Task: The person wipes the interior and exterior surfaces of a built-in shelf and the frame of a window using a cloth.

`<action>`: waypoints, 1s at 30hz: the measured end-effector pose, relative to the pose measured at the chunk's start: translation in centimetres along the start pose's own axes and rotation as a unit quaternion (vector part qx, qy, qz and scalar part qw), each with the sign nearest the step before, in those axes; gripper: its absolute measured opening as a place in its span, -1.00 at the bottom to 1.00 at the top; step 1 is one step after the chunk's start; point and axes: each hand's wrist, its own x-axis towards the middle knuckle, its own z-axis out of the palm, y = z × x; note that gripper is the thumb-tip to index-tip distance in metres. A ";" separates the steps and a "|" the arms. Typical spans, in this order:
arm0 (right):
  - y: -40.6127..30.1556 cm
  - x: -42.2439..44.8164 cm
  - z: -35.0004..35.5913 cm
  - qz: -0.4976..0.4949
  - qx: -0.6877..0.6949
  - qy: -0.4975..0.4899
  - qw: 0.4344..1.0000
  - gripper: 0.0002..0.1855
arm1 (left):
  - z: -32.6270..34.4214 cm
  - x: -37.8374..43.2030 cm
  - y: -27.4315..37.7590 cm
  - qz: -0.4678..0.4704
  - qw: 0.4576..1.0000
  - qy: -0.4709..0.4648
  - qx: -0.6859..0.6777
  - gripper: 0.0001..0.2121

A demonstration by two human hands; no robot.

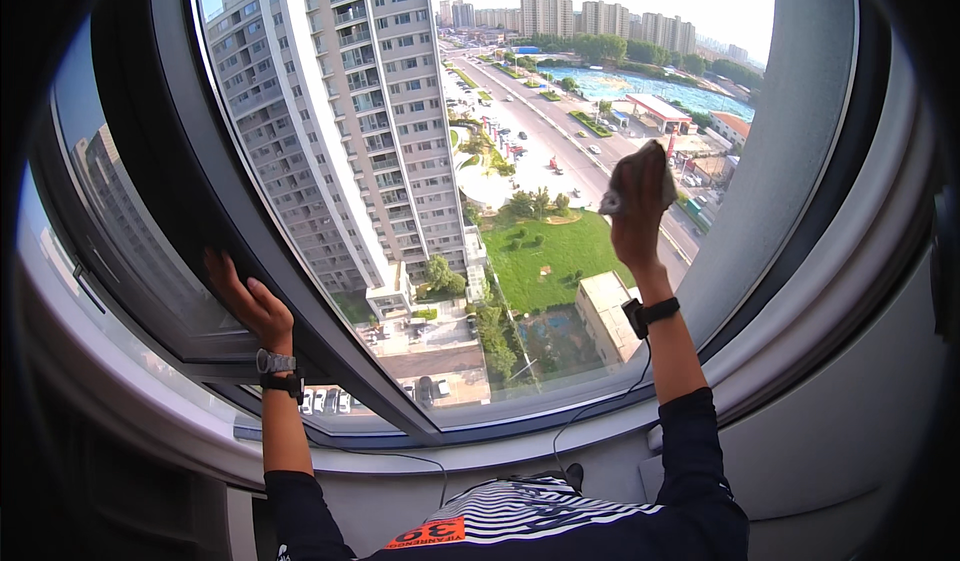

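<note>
My right hand [637, 219] is raised in front of the large window pane [540, 261], shut on a grey cloth [641, 178] that lies bunched under the fingers; whether the cloth touches the glass is hard to tell. My left hand [251, 298] rests with its fingers apart on the dark window frame [217, 208] at the left, holding nothing. A metal watch [275, 362] and a black strap sit on the left wrist. Another black strap with a small device [637, 317] and a cable is on the right wrist.
A pale window sill [495, 456] curves below the glass, and thin black cables [559, 433] hang across it. At the left is a sash with a handle [90, 291]. A grey wall [795, 148] stands at the right. High-rise buildings, a road and a lawn lie far below outside.
</note>
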 end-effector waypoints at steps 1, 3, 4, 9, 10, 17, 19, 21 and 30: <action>5.3 2.9 -2.0 0.038 -0.014 0.064 0.997 -0.43 | 0.0 -0.1 1.2 0.007 1.000 -0.003 -0.011 -0.46; 17.0 9.0 -8.0 0.101 0.030 0.151 0.983 -0.51 | 1.0 -0.5 4.1 -0.017 0.999 0.004 -0.027 -0.46; 20.8 11.7 -10.3 0.116 0.063 0.180 0.975 -0.52 | 1.6 -0.7 5.3 -0.024 0.999 0.009 -0.033 -0.46; 4.0 18.0 -4.2 -0.001 -0.064 0.185 0.981 -0.29 | -0.2 1.1 5.8 -0.007 1.000 0.004 -0.015 -0.46; -3.2 18.7 -2.4 -0.020 -0.032 0.145 0.989 -0.20 | 0.0 0.7 5.7 -0.010 1.000 0.005 -0.023 -0.46; -32.5 19.7 8.8 -0.238 0.243 0.023 0.940 -0.34 | 3.3 0.2 5.3 -0.003 1.000 0.001 -0.029 -0.44; -34.9 18.8 9.2 -0.226 0.224 -0.039 0.947 -0.40 | 3.3 0.0 4.4 -0.006 1.000 -0.002 -0.022 -0.44; -34.4 19.4 8.4 -0.256 0.211 -0.052 0.942 -0.43 | 3.0 -0.5 3.6 -0.017 1.000 0.001 -0.021 -0.44; 2.3 19.3 -6.1 -0.154 -0.003 0.063 0.986 -0.26 | -1.1 0.0 4.4 -0.007 1.000 -0.009 0.009 -0.45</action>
